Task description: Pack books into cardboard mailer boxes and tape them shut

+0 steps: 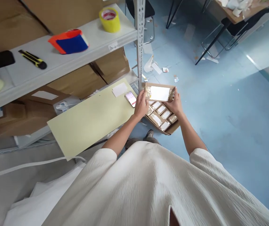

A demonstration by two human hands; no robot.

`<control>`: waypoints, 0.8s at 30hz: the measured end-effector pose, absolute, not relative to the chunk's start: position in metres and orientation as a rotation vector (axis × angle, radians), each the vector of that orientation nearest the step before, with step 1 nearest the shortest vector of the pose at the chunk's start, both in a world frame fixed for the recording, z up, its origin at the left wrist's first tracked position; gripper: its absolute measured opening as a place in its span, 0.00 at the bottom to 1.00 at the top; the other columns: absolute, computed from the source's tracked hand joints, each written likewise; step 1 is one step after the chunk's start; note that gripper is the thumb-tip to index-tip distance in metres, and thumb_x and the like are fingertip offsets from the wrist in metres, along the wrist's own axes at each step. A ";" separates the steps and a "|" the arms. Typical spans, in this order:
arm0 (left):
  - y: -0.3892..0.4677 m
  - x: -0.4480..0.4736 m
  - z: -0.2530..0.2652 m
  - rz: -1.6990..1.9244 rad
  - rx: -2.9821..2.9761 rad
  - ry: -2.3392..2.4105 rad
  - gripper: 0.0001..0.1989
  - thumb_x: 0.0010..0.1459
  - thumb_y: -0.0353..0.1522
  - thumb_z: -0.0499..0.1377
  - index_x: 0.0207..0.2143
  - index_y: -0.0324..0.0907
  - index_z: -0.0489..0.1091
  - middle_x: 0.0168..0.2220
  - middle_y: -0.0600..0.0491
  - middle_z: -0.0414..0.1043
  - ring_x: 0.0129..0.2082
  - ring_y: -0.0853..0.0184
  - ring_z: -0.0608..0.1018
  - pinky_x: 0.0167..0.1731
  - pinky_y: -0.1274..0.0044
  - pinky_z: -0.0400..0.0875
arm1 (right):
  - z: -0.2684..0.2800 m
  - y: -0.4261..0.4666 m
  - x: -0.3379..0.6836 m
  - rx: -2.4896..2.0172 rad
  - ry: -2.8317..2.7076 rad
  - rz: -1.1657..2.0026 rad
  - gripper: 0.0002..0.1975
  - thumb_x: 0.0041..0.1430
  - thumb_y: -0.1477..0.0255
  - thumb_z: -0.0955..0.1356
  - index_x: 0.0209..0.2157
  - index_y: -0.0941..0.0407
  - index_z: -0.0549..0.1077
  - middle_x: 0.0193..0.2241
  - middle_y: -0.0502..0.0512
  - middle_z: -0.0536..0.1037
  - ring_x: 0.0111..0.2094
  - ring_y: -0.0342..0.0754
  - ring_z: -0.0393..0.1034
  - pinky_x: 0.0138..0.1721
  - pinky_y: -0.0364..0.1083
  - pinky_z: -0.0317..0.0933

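Observation:
Between my two hands is a small cardboard box with a white label and shiny clear tape at its ends. My left hand grips its left end, and my right hand wraps round its right end. Just below, a larger open carton holds several small taped boxes with white labels. A phone with a lit screen lies on the pale yellow board, close to my left hand. White paper lies on the board too.
A metal shelf rack on the left carries yellow tape, a utility knife, an orange and blue item and cardboard boxes. Paper scraps litter the blue floor. A table and chairs stand farther back.

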State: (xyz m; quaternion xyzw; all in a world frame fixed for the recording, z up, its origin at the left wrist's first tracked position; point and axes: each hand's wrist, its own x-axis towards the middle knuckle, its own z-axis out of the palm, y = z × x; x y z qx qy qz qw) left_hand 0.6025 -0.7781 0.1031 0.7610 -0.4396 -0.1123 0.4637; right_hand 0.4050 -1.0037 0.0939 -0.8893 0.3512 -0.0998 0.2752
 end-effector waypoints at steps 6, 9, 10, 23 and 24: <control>-0.832 0.544 0.063 -0.587 1.915 -1.125 0.37 0.77 0.31 0.56 0.84 0.51 0.55 0.87 0.43 0.51 0.87 0.46 0.55 0.84 0.50 0.60 | 0.062 -1.042 0.334 -2.258 1.139 -0.108 0.79 0.59 0.54 0.81 0.87 0.47 0.21 0.73 0.75 0.62 0.67 0.80 0.73 0.67 0.75 0.71; -0.845 0.523 0.035 -0.734 1.961 -1.124 0.40 0.74 0.29 0.58 0.84 0.50 0.56 0.88 0.42 0.48 0.87 0.45 0.55 0.83 0.51 0.61 | 0.042 -1.044 0.309 -2.155 1.215 0.017 0.81 0.54 0.55 0.84 0.87 0.45 0.25 0.73 0.74 0.61 0.65 0.78 0.76 0.67 0.75 0.71; -0.847 0.518 0.026 -0.780 1.975 -1.118 0.41 0.72 0.29 0.59 0.84 0.49 0.56 0.88 0.41 0.47 0.87 0.44 0.55 0.83 0.51 0.62 | 0.035 -1.043 0.302 -2.121 1.238 0.056 0.81 0.52 0.56 0.85 0.87 0.45 0.27 0.73 0.74 0.61 0.64 0.78 0.76 0.67 0.74 0.71; -0.849 0.480 -0.123 -1.159 2.157 -0.870 0.44 0.60 0.25 0.64 0.79 0.48 0.66 0.84 0.38 0.59 0.84 0.36 0.60 0.80 0.37 0.58 | -0.119 -1.003 0.261 -1.971 1.365 0.297 0.72 0.49 0.51 0.86 0.84 0.50 0.48 0.77 0.78 0.55 0.75 0.82 0.63 0.74 0.76 0.62; -0.849 0.479 -0.134 -1.183 2.164 -0.858 0.44 0.60 0.25 0.64 0.79 0.48 0.67 0.84 0.38 0.59 0.84 0.36 0.61 0.79 0.38 0.59 | -0.132 -1.000 0.260 -1.958 1.359 0.309 0.73 0.48 0.49 0.86 0.84 0.51 0.49 0.78 0.78 0.53 0.76 0.83 0.61 0.75 0.76 0.61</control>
